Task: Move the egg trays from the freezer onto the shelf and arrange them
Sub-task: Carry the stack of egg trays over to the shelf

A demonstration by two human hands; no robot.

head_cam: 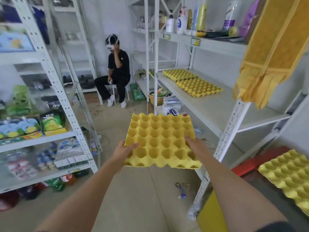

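I hold a yellow egg tray (pixel 160 139) level in front of me, above the floor of the aisle. My left hand (pixel 124 152) grips its left edge, thumb on top. My right hand (pixel 194 144) grips its right side, fingers over the cups. Two more yellow egg trays (pixel 199 87) lie side by side on the white shelf (pixel 210 108) to my right, towards its far end. A stack of yellow egg trays (pixel 289 174) sits at the lower right; what it rests on is partly out of view.
A seated person (pixel 117 72) wearing a headset is at the far end of the aisle. Stocked shelving (pixel 55 91) lines the left. A yellow cloth (pixel 274 47) hangs over the shelf at right. Bottles stand on the upper shelf (pixel 184 22). Small items (pixel 181 190) lie on the floor.
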